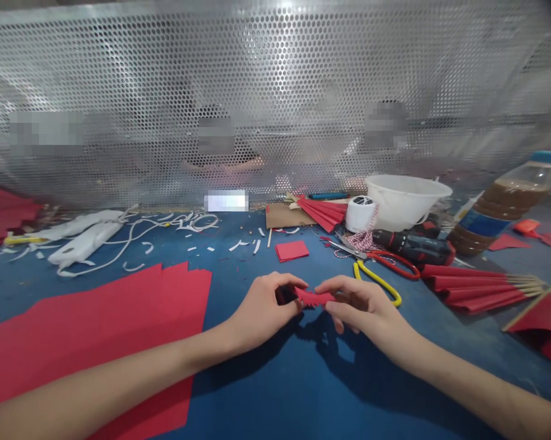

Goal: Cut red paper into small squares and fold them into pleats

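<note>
Both my hands meet at the middle of the blue table (303, 379), pinching a small pleated strip of red paper (315, 297) between them. My left hand (263, 308) is closed on the strip's left end, with thumb and fingertips pressed together. My right hand (364, 305) grips the right end, its fingers curled under the paper. The strip sits just above the tabletop. Its pleats show as a zigzag edge between my thumbs.
Large red paper sheets (96, 330) lie at the left. A small red folded square (292, 250), red-handled scissors (385, 260), yellow-handled scissors (378, 281), a white bowl (406, 198), a twine spool (360, 214), a bottle (504, 205) and folded red fans (477, 287) lie behind and right. White scraps (133, 238) litter the back left.
</note>
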`<state>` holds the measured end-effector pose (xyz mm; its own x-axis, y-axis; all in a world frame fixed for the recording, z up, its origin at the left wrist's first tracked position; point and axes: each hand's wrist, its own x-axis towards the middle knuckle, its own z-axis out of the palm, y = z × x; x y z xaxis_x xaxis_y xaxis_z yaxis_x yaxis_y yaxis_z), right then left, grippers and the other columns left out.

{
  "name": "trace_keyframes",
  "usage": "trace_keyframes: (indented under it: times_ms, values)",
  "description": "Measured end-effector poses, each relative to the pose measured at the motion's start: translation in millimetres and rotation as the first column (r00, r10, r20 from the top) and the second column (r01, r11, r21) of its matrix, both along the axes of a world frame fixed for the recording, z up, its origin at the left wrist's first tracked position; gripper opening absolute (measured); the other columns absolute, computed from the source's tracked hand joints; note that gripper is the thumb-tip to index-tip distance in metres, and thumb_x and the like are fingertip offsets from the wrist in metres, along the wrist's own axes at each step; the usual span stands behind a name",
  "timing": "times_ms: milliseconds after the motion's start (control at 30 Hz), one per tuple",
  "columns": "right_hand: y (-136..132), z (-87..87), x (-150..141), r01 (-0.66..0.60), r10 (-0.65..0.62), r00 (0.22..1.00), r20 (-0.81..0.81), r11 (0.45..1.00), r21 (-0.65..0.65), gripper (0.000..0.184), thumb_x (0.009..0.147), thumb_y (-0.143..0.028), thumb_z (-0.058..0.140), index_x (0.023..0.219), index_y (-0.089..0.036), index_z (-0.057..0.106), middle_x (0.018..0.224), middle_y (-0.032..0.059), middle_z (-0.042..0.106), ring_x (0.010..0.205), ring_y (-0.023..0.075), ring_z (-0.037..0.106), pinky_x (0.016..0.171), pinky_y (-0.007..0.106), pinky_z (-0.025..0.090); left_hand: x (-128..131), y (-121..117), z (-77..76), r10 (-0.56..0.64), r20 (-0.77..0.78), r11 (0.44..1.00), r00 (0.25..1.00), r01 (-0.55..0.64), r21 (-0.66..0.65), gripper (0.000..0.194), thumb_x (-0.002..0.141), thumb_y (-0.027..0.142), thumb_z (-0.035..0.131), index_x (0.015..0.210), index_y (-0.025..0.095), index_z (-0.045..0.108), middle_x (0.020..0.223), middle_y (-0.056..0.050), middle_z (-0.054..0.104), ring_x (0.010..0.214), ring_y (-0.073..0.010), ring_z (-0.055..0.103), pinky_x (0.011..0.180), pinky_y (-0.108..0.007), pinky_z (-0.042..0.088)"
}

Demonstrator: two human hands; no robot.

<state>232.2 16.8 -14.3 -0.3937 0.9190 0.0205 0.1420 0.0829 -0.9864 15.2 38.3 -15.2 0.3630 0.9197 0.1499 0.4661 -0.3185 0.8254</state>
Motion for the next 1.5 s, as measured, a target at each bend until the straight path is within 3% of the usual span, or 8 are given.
trace_keyframes:
  times_ms: [133, 267, 633, 867, 967, 1067, 1167, 1500]
  values:
    - [4.8, -3.5, 1.1, 0.034, -0.037, 0.996, -0.076, 0.998, -0.048, 0.029, 0.092, -0.043, 0.064, 0.107, -0.018, 0.068, 0.069, -0.0015, 0.060, 0.054, 0.0095, 0.052, 0.047, 0.021, 0.032, -0.3, -6.1, 8.0, -0.019, 0.057, 0.995, 0.998, 0.013, 0.103, 0.036, 0.080, 0.019, 0.073, 0.116, 0.025, 0.073, 0.113, -0.005, 0.072, 0.105, -0.0224, 0.064, 0.092, -0.033, 0.048]
    - [6.4, -5.4, 0.6, 0.047, -0.054, 0.991, -0.120, 0.997, -0.061, 0.029, 0.093, -0.045, 0.062, 0.101, -0.017, 0.068, 0.077, 0.0005, 0.063, 0.056, 0.0098, 0.057, 0.046, 0.021, 0.035, -1.7, -10.3, 12.8, -0.061, 0.081, 0.995, 0.995, 0.054, 0.088, 0.021, 0.088, 0.025, 0.068, 0.107, 0.023, 0.076, 0.099, -0.004, 0.075, 0.094, -0.0201, 0.066, 0.085, -0.030, 0.049]
    - [3.1, -2.9, 0.8, 0.001, -0.003, 0.998, -0.056, 0.999, -0.044, 0.031, 0.098, -0.047, 0.054, 0.098, -0.018, 0.065, 0.076, 0.0011, 0.065, 0.057, 0.0104, 0.059, 0.046, 0.020, 0.037, -3.2, -9.9, 7.2, 0.015, 0.135, 0.997, 0.991, -0.025, 0.073, 0.019, 0.089, 0.031, 0.069, 0.104, 0.023, 0.075, 0.093, -0.001, 0.076, 0.080, -0.0162, 0.062, 0.076, -0.028, 0.050]
    - [-2.2, 1.6, -3.0, -0.072, 0.070, 0.996, 0.056, 0.997, 0.028, 0.022, 0.097, -0.038, 0.059, 0.108, -0.021, 0.065, 0.080, -0.0004, 0.064, 0.067, 0.0130, 0.061, 0.056, 0.023, 0.042, -2.6, -11.3, 9.4, -0.175, 0.195, 0.941, 0.965, 0.105, 0.323, 0.014, 0.086, 0.015, 0.071, 0.097, 0.022, 0.078, 0.090, -0.004, 0.078, 0.086, -0.0190, 0.068, 0.083, -0.032, 0.053]
    - [-4.6, 0.2, -2.8, -0.026, 0.003, 0.990, 0.141, 0.987, 0.158, 0.017, 0.098, -0.033, 0.058, 0.110, -0.023, 0.064, 0.087, 0.0017, 0.066, 0.072, 0.0155, 0.061, 0.059, 0.026, 0.045, -2.3, -12.2, 8.8, -0.190, 0.160, 0.911, 0.969, 0.113, 0.396, 0.013, 0.086, 0.016, 0.073, 0.096, 0.023, 0.078, 0.091, -0.005, 0.079, 0.084, -0.0195, 0.068, 0.081, -0.034, 0.054]
    - [-8.4, -1.5, -0.7, 0.051, -0.145, 0.977, 0.160, 0.875, 0.481, 0.017, 0.094, -0.024, 0.063, 0.110, -0.024, 0.064, 0.108, 0.0059, 0.066, 0.095, 0.0208, 0.062, 0.074, 0.030, 0.050, -2.5, -12.9, 7.4, -0.221, 0.155, 0.871, 0.963, 0.124, 0.475, 0.015, 0.085, 0.015, 0.073, 0.098, 0.022, 0.078, 0.090, -0.006, 0.079, 0.082, -0.0193, 0.068, 0.077, -0.033, 0.055]
    - [-11.3, -2.3, 0.6, 0.027, -0.146, 0.982, 0.118, 0.729, 0.684, 0.019, 0.091, -0.016, 0.065, 0.109, -0.024, 0.064, 0.109, 0.0071, 0.064, 0.105, 0.0224, 0.059, 0.088, 0.036, 0.050, -2.8, -12.8, 5.4, -0.283, 0.185, 0.828, 0.941, 0.143, 0.543, 0.019, 0.083, 0.011, 0.075, 0.101, 0.018, 0.076, 0.086, -0.007, 0.079, 0.076, -0.0177, 0.069, 0.073, -0.031, 0.055]
    - [-14.9, 1.0, -3.4, 0.002, -0.114, 0.989, 0.097, 0.658, 0.753, 0.022, 0.087, -0.005, 0.064, 0.103, -0.020, 0.064, 0.097, 0.0060, 0.063, 0.091, 0.0186, 0.061, 0.079, 0.032, 0.052, -4.7, -11.9, 3.6, -0.291, 0.165, 0.851, 0.943, 0.176, 0.496, 0.023, 0.082, 0.005, 0.073, 0.101, 0.017, 0.076, 0.091, -0.006, 0.079, 0.085, -0.0188, 0.073, 0.081, -0.031, 0.056]
